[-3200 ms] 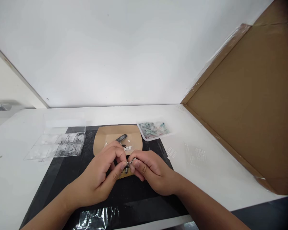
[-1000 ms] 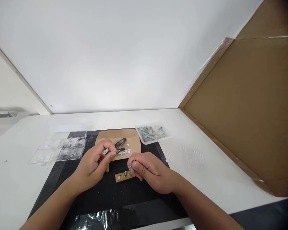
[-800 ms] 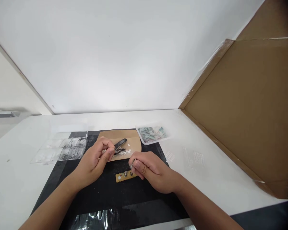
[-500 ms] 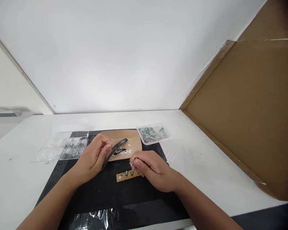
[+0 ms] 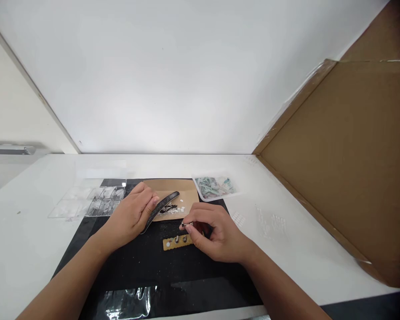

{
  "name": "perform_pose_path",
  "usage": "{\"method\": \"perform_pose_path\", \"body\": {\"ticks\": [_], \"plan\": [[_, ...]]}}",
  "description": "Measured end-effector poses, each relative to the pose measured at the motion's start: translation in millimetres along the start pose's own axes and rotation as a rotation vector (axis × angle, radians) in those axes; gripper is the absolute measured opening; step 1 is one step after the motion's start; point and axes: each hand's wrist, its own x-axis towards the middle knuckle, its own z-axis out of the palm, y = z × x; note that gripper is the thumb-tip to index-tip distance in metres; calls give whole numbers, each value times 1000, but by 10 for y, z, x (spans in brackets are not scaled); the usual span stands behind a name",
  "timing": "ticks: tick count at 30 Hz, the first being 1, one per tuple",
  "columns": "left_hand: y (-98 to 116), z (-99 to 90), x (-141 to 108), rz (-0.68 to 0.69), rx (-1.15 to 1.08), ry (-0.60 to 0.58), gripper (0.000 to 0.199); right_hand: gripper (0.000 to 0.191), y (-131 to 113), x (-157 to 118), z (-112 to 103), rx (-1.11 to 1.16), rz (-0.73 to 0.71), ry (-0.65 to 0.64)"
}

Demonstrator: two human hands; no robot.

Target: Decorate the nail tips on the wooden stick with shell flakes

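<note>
My left hand is closed around the lower part of a curved black nail file, whose far end sticks out over the brown paper. In a pinch of thumb and index finger, my right hand holds a small shiny metal piece; its exact kind is too small to make out. Just below these fingers lies a yellow strip with wavy edges. Two short metal pegs stand on it, and a white dot is at its left end. My right hand hides the strip's right end.
A black mat covers the work area. Brown paper bears white chips and dark bits. A tray of greenish packets stands behind right, a clear compartment box at left. Clear sticker sheets lie right; cardboard rises beyond.
My right hand's fingers have turned and spread into a looser pinch, with the metal piece tilted over. My left hand stays on the nail file, knuckles rolled slightly. The view has shifted a little.
</note>
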Motion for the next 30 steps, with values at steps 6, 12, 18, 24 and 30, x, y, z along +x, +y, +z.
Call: {"method": "perform_pose_path", "body": {"ticks": [6,12,18,24,30], "plan": [[2,-6,11,63,83,-18,37,17,34,11,-7,-6,13,8],[-50,23,-3,111,235,24,29,21,74,19,-4,-62,24,19],[-104,44,-4,211,260,62,23,15,42,-2,49,-84,102,-3],[-116,46,-18,163,305,96,32,16,14,-63,106,-32,141,61],[-98,64,-28,117,339,171,38,6,35,-66,113,-10,94,28]]}}
